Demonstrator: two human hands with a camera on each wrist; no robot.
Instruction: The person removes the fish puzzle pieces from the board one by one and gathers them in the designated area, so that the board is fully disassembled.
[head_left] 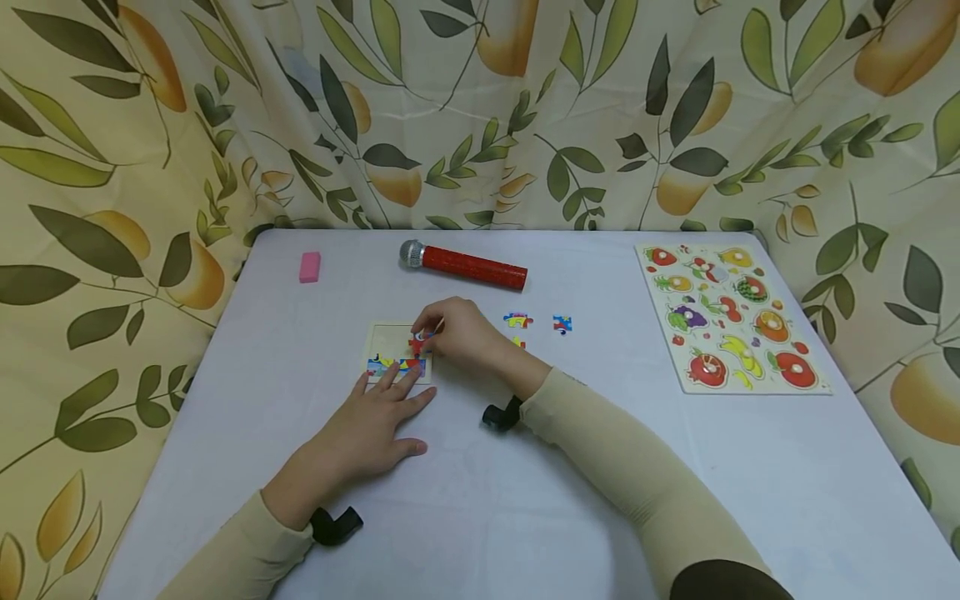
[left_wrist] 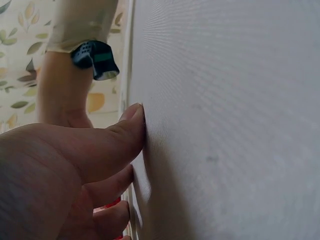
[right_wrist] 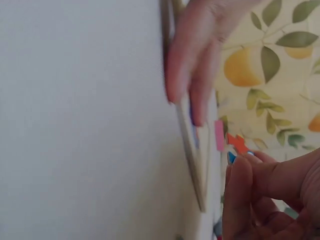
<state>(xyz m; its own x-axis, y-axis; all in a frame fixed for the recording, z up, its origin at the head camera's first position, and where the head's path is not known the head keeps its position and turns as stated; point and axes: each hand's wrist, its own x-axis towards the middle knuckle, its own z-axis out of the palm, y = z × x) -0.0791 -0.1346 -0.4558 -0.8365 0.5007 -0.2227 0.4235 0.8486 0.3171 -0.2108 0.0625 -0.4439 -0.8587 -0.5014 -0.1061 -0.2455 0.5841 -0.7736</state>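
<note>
Left of frame centre: spread left hand (head_left: 366, 429) likely steadies rectangular pale-wood tray (head_left: 387, 339); right hand (head_left: 461, 335) pinches red-blue jigsaw piece (right_wrist: 239, 144).

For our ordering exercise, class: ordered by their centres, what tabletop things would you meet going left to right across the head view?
Pink rectangular block, pale rectangular puzzle tray, red microphone with silver head, yellow-patterned jigsaw piece, blue-patterned jigsaw piece, white rectangular board of colourful fruit pictures.
</note>
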